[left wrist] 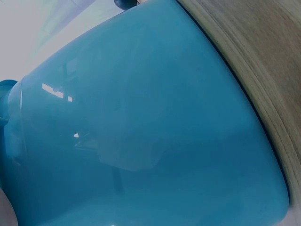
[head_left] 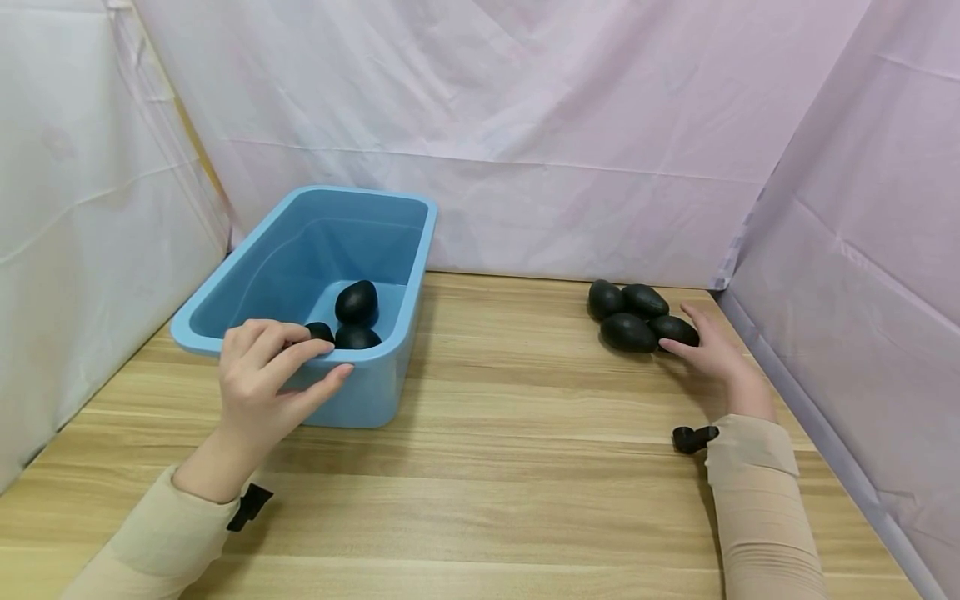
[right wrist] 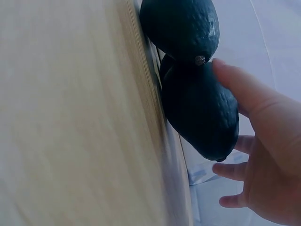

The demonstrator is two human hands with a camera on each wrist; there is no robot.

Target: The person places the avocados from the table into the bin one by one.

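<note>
left grip (head_left: 258,375) clasps bin rim (head_left: 360,354); right grip (head_left: 712,350) relaxed, touching avocado (head_left: 675,330).

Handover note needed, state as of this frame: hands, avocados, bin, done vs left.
Left hand: grips the near rim of the blue bin, holds no fruit.
Right hand: open, fingers touching the nearest avocado of the pile on the table; not lifted yet.
Done: three avocados in the bin.
Left: four avocados in the pile at the far right of the table, the touched one included.
</note>
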